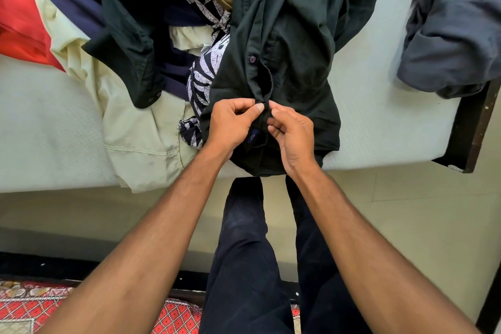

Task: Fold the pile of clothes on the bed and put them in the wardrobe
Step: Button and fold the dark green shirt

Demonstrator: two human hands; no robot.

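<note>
A dark green button-up shirt [298, 43] lies on the bed with its collar toward me at the near mattress edge. My left hand [233, 123] and my right hand [290, 135] both pinch its front placket just below the collar, fingers closed on the cloth around a button. One purple button [252, 59] shows higher up the placket. A sleeve [127, 43] spreads to the left over the pile. Under and left of the shirt lie a black-and-white patterned garment [206, 73], cream trousers [141, 130], navy cloth [78, 8] and a red piece [21, 27].
A grey garment [450, 30] lies bunched at the right end of the pale mattress [385, 106]. The dark bed frame corner [471, 127] juts out at right. My legs in dark trousers [244, 252] stand against the bed. A red patterned rug [173, 317] covers the floor below.
</note>
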